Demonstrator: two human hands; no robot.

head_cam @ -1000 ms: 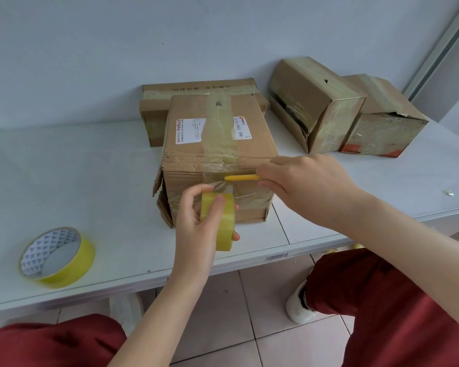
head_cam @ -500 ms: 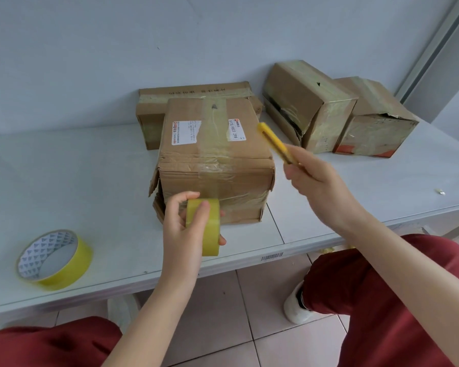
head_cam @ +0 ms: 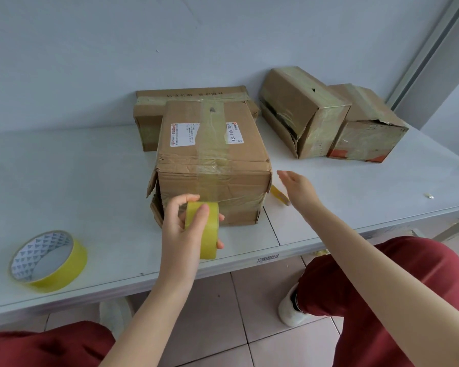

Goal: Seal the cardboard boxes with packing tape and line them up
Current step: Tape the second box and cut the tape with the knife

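The left hand (head_cam: 180, 234) grips the tape roll (head_cam: 203, 229) just before the near box (head_cam: 212, 160) on the desk (head_cam: 77, 168), whose top and face already carry a strip — it looks sealed and next wants sliding into line. The right hand (head_cam: 298, 188) hangs open by a yellow cutter (head_cam: 278, 194) beside it; a flat box (head_cam: 191, 98) sits close behind, two taped boxes (head_cam: 302, 112) further right.

Front box (head_cam: 212, 160), rt label (head_cam: 232, 132): approx "5078 P803 298"; other print too small.
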